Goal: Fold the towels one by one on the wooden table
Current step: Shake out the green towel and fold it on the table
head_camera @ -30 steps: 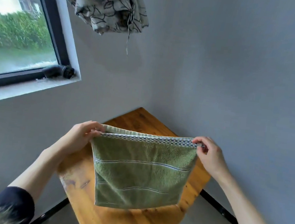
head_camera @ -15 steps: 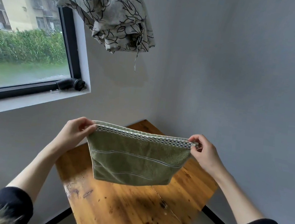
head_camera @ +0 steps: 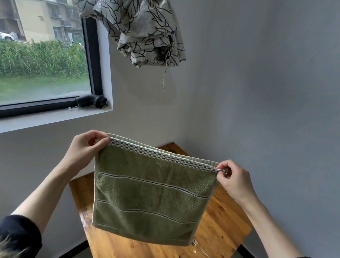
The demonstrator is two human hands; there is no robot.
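We hold the green towel [head_camera: 148, 192] above the wooden table [head_camera: 223, 227] | left hand [head_camera: 82, 152] and right hand [head_camera: 235, 179] pinch its top corners, apart

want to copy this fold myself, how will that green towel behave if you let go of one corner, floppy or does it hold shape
Probably floppy: the green towel hangs straight down from the left hand and right hand pinching its top corners, so a freed corner would likely drop. It looks light, since fingertip pinches carry it. Its terry pile seems grippy, so it is unlikely to slide on the wooden table.
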